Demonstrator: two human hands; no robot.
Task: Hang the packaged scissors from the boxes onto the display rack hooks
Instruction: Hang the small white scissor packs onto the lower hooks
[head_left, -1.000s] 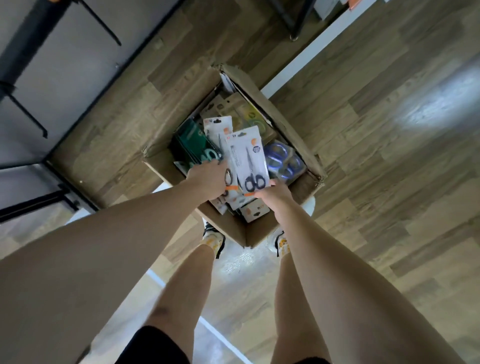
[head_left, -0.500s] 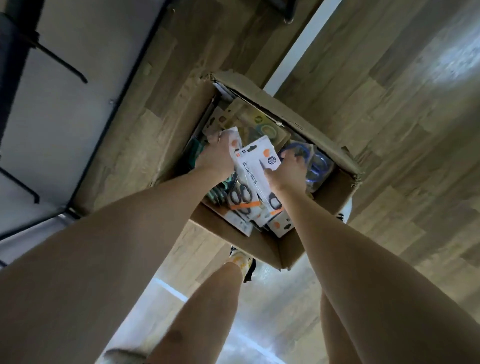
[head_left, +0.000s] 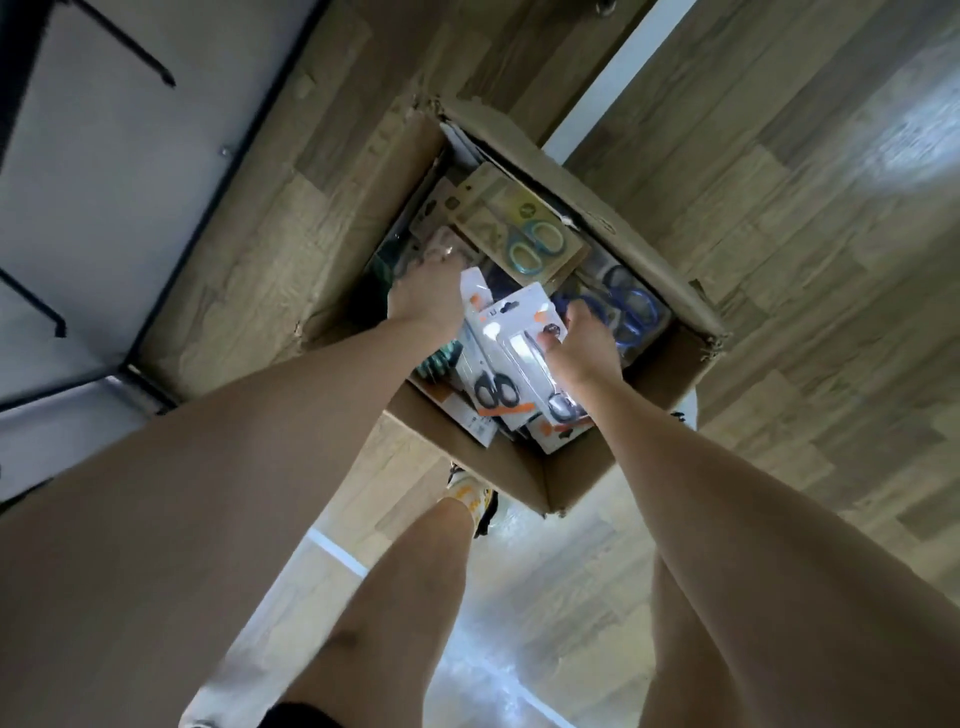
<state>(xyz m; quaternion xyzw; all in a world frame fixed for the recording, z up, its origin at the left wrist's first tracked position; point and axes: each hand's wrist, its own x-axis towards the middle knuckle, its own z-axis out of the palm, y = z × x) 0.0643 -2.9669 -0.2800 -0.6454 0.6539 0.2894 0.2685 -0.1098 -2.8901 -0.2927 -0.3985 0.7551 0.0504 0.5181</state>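
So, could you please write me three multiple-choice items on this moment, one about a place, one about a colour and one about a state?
1. Where does the kraft-card pack of teal-handled scissors lie?
A. On the floor beside the box
B. In the cardboard box, toward its far side
C. On a rack hook

2. What colour are the handles of the scissors in the front white pack?
A. Black
B. Red
C. Yellow

3. What is the right hand doing?
A. Hanging open and idle
B. Resting on the floor
C. Gripping white packs over the box

Answers: 1 B, the pack sits inside the box walls near the far edge; 2 A, dark loops show above an orange strip; 3 C, its thumb lies across the white card. The left hand reaches in beside it.
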